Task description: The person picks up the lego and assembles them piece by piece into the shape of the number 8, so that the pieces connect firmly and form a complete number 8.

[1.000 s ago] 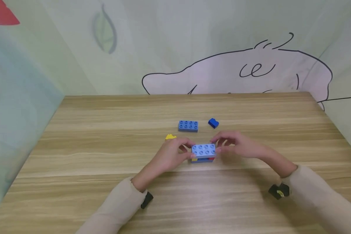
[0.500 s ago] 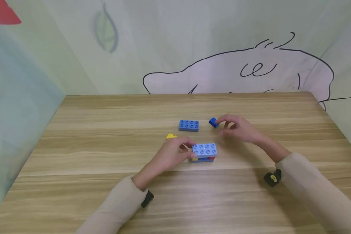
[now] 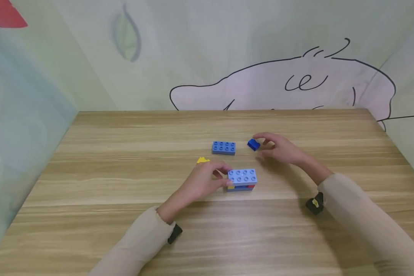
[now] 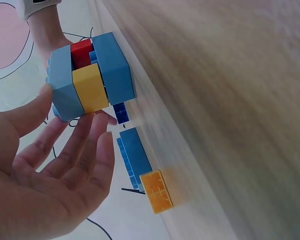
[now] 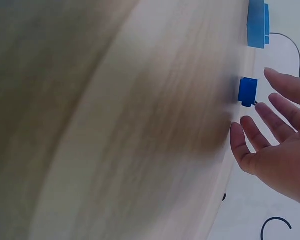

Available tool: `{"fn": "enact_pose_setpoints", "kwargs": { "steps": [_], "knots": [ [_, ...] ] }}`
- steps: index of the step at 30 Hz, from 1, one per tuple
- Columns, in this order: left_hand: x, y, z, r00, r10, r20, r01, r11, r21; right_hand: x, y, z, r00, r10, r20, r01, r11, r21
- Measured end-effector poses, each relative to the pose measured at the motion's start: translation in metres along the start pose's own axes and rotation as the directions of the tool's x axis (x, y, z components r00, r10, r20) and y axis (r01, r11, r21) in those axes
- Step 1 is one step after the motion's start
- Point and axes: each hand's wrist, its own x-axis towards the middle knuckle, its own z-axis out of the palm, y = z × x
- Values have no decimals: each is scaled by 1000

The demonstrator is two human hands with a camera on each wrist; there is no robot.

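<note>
My left hand (image 3: 205,180) pinches the left end of a small stack of building blocks between thumb and fingers. Its top is a light blue eight-stud brick (image 3: 242,176). Beneath that, the left wrist view shows a yellow brick (image 4: 91,88) and a red brick (image 4: 81,53), set on a blue bottom brick (image 4: 116,70). Farther back, my right hand (image 3: 281,149) reaches with spread, bent fingers around a small dark blue brick (image 3: 253,144). In the right wrist view those fingers are beside the dark blue brick (image 5: 248,91), with none visibly gripping it.
A blue eight-stud brick (image 3: 223,148) lies on the wooden table (image 3: 124,153) behind the stack. A yellow piece (image 3: 202,160) is partly hidden behind my left hand. Past the table's far edge rises a wall covering (image 3: 207,46) with line drawings.
My right hand has left the stack's right end and moved back to the small dark blue brick. My left hand stays on the stack.
</note>
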Motion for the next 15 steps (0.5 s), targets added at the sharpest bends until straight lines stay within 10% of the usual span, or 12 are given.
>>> {"fn": "enact_pose_setpoints", "kwargs": {
  "steps": [15],
  "knots": [
    [0,0,1,1000,10,-5,-10,1000,-4,6,3,1,1000,-23,9,23,1000,2]
  ]
}}
